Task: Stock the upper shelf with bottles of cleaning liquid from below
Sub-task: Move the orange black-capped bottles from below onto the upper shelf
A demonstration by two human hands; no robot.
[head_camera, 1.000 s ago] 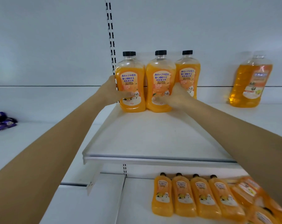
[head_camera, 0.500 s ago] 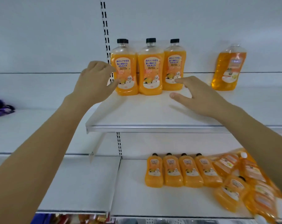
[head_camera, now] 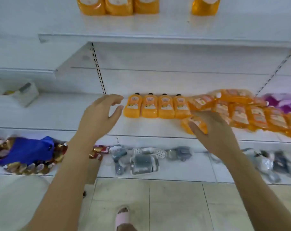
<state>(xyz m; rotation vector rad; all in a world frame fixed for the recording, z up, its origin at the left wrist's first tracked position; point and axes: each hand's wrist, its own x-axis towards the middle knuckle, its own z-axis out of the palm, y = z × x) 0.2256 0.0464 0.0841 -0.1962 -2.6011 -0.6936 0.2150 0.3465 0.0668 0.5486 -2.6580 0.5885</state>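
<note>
Both hands have come down from the upper shelf [head_camera: 158, 38] toward the lower shelf [head_camera: 141, 125]. The left hand [head_camera: 99, 117] holds nothing, fingers and thumb apart. The right hand [head_camera: 214, 132] is flat and holds nothing, in front of a lying bottle [head_camera: 195, 124]; I cannot tell if it touches. Further back stand four bottles in a row [head_camera: 156, 106], next to a heap of fallen bottles [head_camera: 241, 114]. The stocked bottles [head_camera: 119, 5] stand up top.

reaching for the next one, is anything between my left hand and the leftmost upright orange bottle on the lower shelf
Nothing visible. The left hand is open just left of the upright orange plastic bottle with a black cap; only bare white shelf shows between them.
</note>
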